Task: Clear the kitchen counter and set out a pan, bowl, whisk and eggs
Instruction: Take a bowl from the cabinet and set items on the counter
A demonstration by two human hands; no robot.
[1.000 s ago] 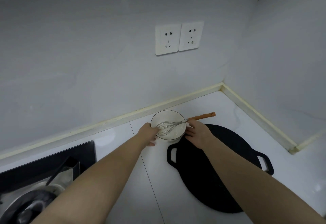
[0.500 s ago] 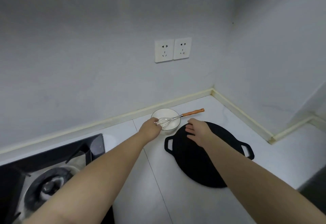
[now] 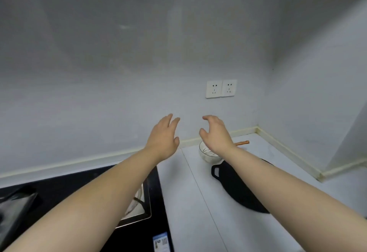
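Since L grip (image 3: 162, 140) & R grip (image 3: 215, 134) let go, both open, empty | whisk (image 3: 242, 143) in bowl (image 3: 206, 155), 11 o'clock of pan (image 3: 238, 188) | eggs pending

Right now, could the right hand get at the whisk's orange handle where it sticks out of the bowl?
Probably yes. The right hand hovers open and empty above the white bowl, and the whisk handle pokes out beside its wrist with nothing covering it; lowering the hand should reach it.

dim, even light (no hard shadows); motion-soft throughout, wide-angle bending at the edges.
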